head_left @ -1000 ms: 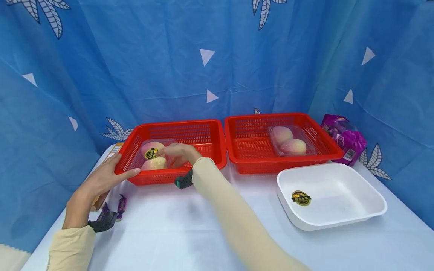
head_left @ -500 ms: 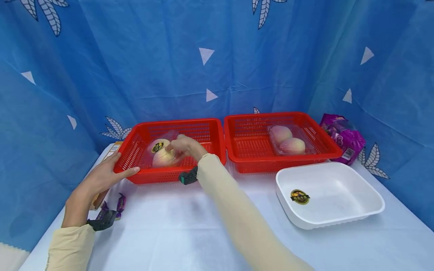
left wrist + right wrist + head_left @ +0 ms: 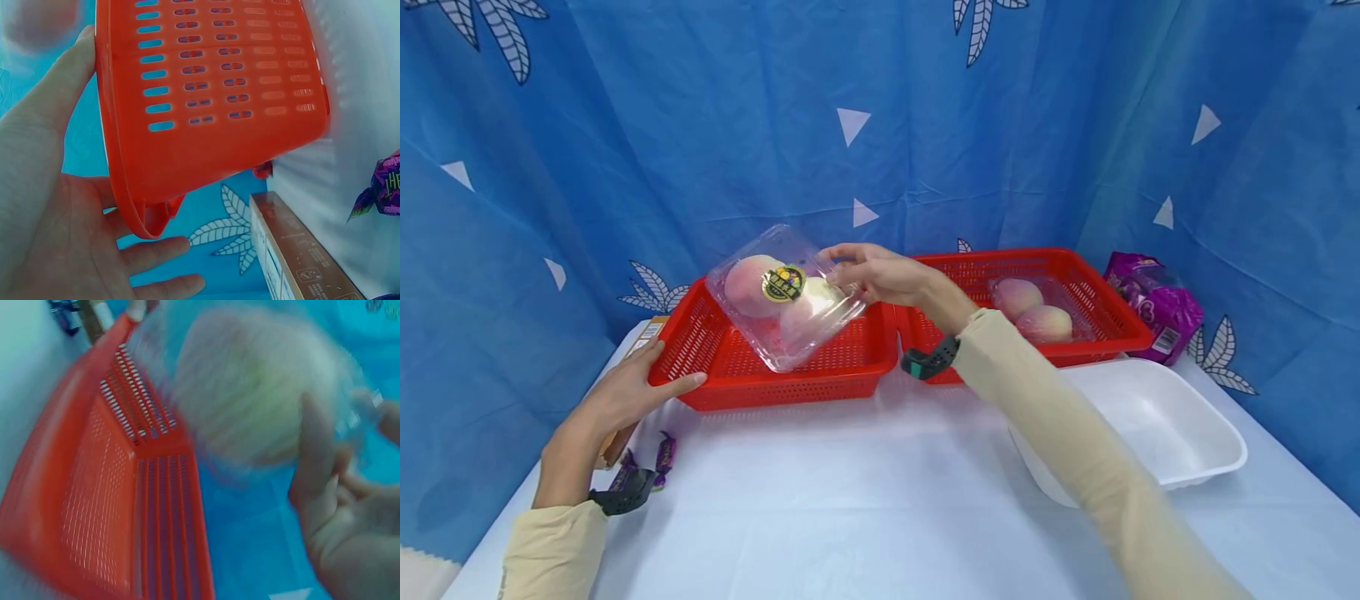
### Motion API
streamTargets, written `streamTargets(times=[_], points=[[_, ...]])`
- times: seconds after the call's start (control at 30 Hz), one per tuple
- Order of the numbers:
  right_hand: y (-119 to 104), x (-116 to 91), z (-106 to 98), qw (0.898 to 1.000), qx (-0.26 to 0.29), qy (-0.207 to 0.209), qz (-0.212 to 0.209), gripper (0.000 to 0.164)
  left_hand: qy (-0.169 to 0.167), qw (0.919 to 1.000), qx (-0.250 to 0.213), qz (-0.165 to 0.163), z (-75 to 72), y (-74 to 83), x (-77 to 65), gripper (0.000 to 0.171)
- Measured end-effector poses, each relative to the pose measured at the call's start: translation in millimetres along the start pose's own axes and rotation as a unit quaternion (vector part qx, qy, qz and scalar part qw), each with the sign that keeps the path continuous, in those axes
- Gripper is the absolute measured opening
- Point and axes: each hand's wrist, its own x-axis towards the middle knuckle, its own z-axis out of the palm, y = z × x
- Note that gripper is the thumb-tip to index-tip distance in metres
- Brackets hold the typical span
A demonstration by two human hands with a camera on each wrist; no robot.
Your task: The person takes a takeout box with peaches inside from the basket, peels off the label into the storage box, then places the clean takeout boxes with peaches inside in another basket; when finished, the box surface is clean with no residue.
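Above the left red basket [image 3: 790, 390], my right hand [image 3: 880, 275] grips the right edge of a clear plastic fruit box [image 3: 775, 343]. The tilted box contains two pinkish-yellow peaches [image 3: 752, 286] and bears a black and gold sticker [image 3: 783, 284]. In the right wrist view, the thumb lies against the blurred box and a peach [image 3: 250, 387]; some fingers are hidden. My left hand [image 3: 625, 392] rests at that basket's near left corner, thumb by the front rim and other fingers spread fairly straight along the side. The left wrist view shows the thumb touching the rim [image 3: 105, 94].
The right red basket [image 3: 1000, 258] holds another box of peaches [image 3: 1045, 323]. A white tray [image 3: 1180, 425] stands in front, partly behind my right sleeve. A purple bag [image 3: 1168, 317] lies at right. Wrapped candies [image 3: 664, 457] and a brown box [image 3: 294, 250] lie at left.
My right hand has lifted the fruit box from inside the left basket, up and to the right, tilting it. My left hand stays at the basket corner.
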Motion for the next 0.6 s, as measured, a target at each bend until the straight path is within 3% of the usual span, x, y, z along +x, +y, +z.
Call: streamTargets(times=[0.17,0.27,0.43,0.6], points=[[-3.7,-59.5,-19.3,0.986,-0.034,-0.159,-0.026,0.057,-0.002,1.0000,-0.005,0.000,-0.9,-0.1,1.8,0.115],[5.4,-87.3,-22.6,0.973,-0.086,-0.215,-0.004,0.060,-0.003,0.9999,-0.011,-0.002,-2.0,0.0,1.7,0.115],[31.6,-117.3,-25.0,0.958,-0.145,-0.241,0.050,0.059,-0.004,0.9999,-0.010,0.005,-3.4,0.2,0.3,0.115],[56.0,-126.6,-28.1,0.950,-0.173,-0.242,0.090,0.059,-0.002,1.0000,-0.005,0.008,-1.1,0.0,1.7,0.114]])
